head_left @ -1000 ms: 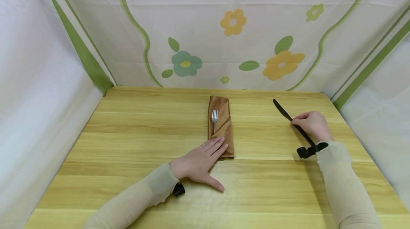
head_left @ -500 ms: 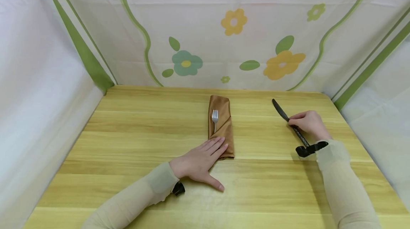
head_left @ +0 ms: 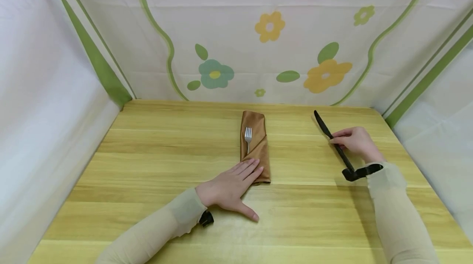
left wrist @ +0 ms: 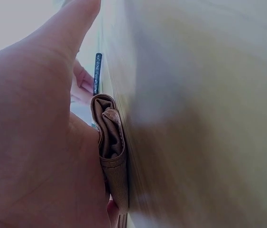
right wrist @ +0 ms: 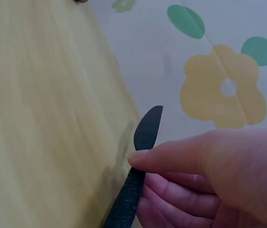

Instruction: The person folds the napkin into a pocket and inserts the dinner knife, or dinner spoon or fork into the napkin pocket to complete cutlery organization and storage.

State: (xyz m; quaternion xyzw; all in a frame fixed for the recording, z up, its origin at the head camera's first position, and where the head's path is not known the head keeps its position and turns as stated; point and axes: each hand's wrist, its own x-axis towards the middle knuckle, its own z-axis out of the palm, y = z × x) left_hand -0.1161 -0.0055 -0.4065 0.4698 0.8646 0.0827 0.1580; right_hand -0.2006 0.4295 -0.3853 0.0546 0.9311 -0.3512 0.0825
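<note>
A folded brown satin napkin (head_left: 255, 132) lies lengthwise on the table, with a silver fork (head_left: 248, 136) tucked into its diagonal pocket, tines showing and most of the handle hidden. My left hand (head_left: 230, 188) rests flat on the napkin's near end, thumb spread out on the wood. In the left wrist view the rolled layers of the napkin (left wrist: 109, 128) show beside the palm. To the right, my right hand (head_left: 356, 143) pinches a black table knife (head_left: 341, 155) between thumb and fingers, blade pointing away. The right wrist view shows the textured handle of the knife (right wrist: 128, 199) below the thumb.
The wooden table (head_left: 166, 145) ends at the back against a white curtain (head_left: 240, 42) printed with flowers. White fabric (head_left: 55, 91) also hangs at the left side and the right. Each wrist wears a black camera strap.
My right hand has slid slightly along the knife toward its blade, and the knife has shifted a little to the left and turned. The left hand, napkin and fork stay put.
</note>
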